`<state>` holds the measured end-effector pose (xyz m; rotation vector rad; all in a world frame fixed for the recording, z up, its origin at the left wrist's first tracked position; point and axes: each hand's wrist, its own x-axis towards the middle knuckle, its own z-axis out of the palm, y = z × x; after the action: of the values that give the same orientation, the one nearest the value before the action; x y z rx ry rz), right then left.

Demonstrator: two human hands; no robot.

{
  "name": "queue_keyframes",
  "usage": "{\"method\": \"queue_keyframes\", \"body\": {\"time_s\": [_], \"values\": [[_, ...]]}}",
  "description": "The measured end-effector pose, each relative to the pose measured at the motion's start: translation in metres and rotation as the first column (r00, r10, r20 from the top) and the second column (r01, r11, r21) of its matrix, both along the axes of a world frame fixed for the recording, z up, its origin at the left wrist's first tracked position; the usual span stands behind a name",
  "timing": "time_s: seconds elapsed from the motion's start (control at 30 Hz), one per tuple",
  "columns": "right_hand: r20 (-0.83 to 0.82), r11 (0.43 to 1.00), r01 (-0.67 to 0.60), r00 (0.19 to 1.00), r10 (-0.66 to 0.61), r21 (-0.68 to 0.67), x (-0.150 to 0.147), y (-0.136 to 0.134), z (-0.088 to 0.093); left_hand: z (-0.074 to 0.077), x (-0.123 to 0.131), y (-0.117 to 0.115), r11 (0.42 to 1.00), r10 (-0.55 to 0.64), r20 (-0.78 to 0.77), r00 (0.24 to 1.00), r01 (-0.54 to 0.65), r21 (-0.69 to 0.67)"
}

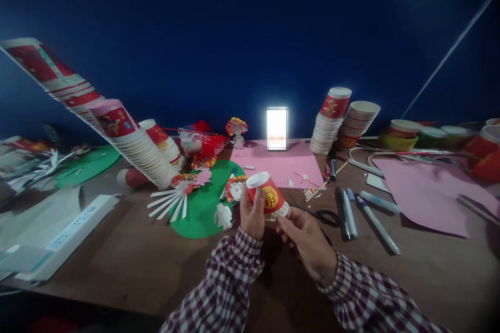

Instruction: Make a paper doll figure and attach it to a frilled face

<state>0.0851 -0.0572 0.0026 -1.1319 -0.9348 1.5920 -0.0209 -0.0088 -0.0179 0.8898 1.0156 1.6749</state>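
A red paper cup with a yellow emblem is held tilted over the table, its white base up and to the left. My left hand wraps round the cup's left side, thumb on the red wall. My right hand pinches at the cup's lower rim with thumb and fingers. Black-handled scissors lie just behind my right hand. To the left, a green paper circle carries white paper cutouts and a cup cut into a fan of white strips.
Tall cup stacks lean at the left and stand at the back right. A bright screen rises behind pink paper. Markers lie right, a power strip left.
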Motion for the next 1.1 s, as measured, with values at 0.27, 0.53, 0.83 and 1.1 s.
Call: {"method": "queue_keyframes", "body": {"time_s": [0.27, 0.53, 0.83, 1.1], "values": [[0.025, 1.000, -0.014, 1.000, 0.014, 0.019, 0.001, 0.001, -0.001, -0.002, -0.002, 0.000, 1.000, -0.013, 0.005, 1.000, 0.013, -0.017], [0.000, 0.998, -0.036, 0.999, 0.037, 0.043, -0.003, 0.000, -0.001, 0.001, -0.002, -0.001, 0.993, 0.096, -0.008, 0.995, -0.096, -0.062], [0.089, 0.995, 0.024, 0.995, -0.033, 0.098, -0.005, 0.005, -0.009, 0.002, 0.008, -0.009, 0.997, 0.040, -0.036, 0.999, -0.043, -0.064], [0.105, 0.990, 0.044, 0.993, -0.058, 0.133, -0.007, 0.000, -0.003, 0.001, 0.008, -0.008, 0.994, 0.004, 0.035, 0.999, 0.000, -0.114]]}}
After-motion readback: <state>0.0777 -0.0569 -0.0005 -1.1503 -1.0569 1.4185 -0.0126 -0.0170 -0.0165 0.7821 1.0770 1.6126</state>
